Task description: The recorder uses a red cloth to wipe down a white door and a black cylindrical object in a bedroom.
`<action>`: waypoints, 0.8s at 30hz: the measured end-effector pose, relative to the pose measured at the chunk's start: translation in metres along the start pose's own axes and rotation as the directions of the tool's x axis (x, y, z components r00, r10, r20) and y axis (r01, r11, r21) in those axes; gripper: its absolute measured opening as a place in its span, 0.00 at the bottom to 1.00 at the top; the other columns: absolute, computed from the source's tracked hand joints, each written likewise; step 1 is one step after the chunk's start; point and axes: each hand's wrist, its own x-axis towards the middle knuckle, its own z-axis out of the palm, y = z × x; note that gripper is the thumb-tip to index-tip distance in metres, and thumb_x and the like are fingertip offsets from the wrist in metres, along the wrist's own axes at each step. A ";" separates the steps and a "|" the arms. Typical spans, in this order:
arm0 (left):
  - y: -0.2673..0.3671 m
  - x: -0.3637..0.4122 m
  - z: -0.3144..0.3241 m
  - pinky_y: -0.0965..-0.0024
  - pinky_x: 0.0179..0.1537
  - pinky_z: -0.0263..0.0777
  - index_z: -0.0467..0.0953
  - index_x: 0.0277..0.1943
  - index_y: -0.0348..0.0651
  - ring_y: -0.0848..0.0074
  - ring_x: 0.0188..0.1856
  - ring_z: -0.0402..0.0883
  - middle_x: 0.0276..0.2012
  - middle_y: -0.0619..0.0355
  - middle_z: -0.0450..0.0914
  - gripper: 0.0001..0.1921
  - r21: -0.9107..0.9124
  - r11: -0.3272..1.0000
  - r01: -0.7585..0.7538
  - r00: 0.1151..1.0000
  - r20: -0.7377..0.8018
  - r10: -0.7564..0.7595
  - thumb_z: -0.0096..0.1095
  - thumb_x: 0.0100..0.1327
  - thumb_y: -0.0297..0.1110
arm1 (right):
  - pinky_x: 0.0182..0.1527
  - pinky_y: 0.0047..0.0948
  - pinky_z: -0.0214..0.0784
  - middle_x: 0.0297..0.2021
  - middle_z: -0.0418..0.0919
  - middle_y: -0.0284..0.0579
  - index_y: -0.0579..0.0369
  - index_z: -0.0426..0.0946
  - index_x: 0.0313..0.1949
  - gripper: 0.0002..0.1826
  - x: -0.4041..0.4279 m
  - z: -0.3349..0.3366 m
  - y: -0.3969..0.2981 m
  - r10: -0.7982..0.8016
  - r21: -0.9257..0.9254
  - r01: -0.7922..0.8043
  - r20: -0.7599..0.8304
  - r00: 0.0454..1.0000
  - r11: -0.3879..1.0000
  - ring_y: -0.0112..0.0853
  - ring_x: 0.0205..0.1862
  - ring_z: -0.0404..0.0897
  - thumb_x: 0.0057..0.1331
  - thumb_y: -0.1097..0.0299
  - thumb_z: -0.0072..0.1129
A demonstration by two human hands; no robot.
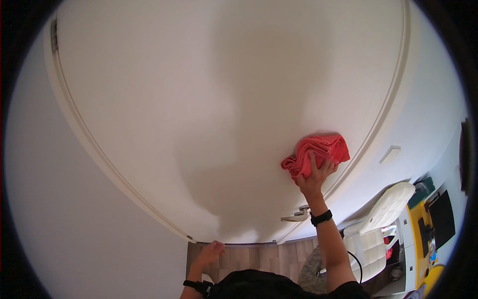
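A folded red cloth (324,145) lies pressed against a white door (149,93), high on its right-hand side. My right hand (315,175) grips the cloth from below, fingers spread over it, with a black band on the wrist. Under that forearm, a metal lever handle (297,216) projects from the door. My left hand (212,253) hangs low near the foot of the door, apart from it and with nothing seen in it. Its fingers are loosely curled, and how far they are closed is hard to tell.
Right of the door frame (388,97) is a light switch (390,154). Farther right stand a white padded chair (368,246) and a yellow-topped desk (419,224) with a monitor (442,220). A grey rug (312,267) covers part of the wood-look floor (246,258).
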 end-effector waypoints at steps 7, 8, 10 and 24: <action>-0.054 0.010 -0.041 0.72 0.42 0.73 0.76 0.45 0.36 0.77 0.37 0.78 0.35 0.57 0.82 0.17 -0.184 0.977 -0.112 0.994 -0.009 0.112 0.52 0.72 0.43 | 0.62 0.72 0.31 0.68 0.47 0.71 0.49 0.66 0.65 0.46 0.018 0.007 -0.039 0.046 -0.001 -0.046 -0.064 0.997 0.999 0.65 0.69 0.47 0.50 0.39 0.61; -0.058 0.008 -0.045 0.72 0.42 0.73 0.75 0.45 0.36 0.77 0.37 0.78 0.35 0.57 0.82 0.16 -0.157 0.983 -0.091 0.996 -0.028 0.088 0.52 0.72 0.43 | 0.62 0.72 0.31 0.68 0.46 0.72 0.51 0.64 0.66 0.46 0.025 0.008 -0.051 0.044 -0.024 -0.047 -0.120 0.992 0.999 0.65 0.69 0.46 0.51 0.39 0.61; -0.066 0.000 -0.053 0.72 0.42 0.73 0.75 0.45 0.35 0.77 0.37 0.78 0.35 0.57 0.82 0.16 -0.142 0.987 -0.070 0.997 -0.050 0.064 0.52 0.72 0.42 | 0.62 0.71 0.31 0.68 0.49 0.71 0.52 0.65 0.65 0.46 0.035 0.010 -0.078 0.042 -0.046 -0.052 -0.182 0.982 0.998 0.65 0.69 0.47 0.52 0.37 0.60; -0.092 -0.041 -0.186 0.73 0.40 0.73 0.74 0.46 0.36 0.79 0.36 0.79 0.33 0.58 0.82 0.14 -0.223 0.961 -0.165 0.959 -0.263 0.104 0.53 0.71 0.41 | 0.58 0.72 0.40 0.61 0.65 0.56 0.28 0.72 0.61 0.38 0.111 0.057 -0.423 -0.406 0.070 0.414 -0.107 0.908 0.907 0.54 0.63 0.64 0.48 0.40 0.64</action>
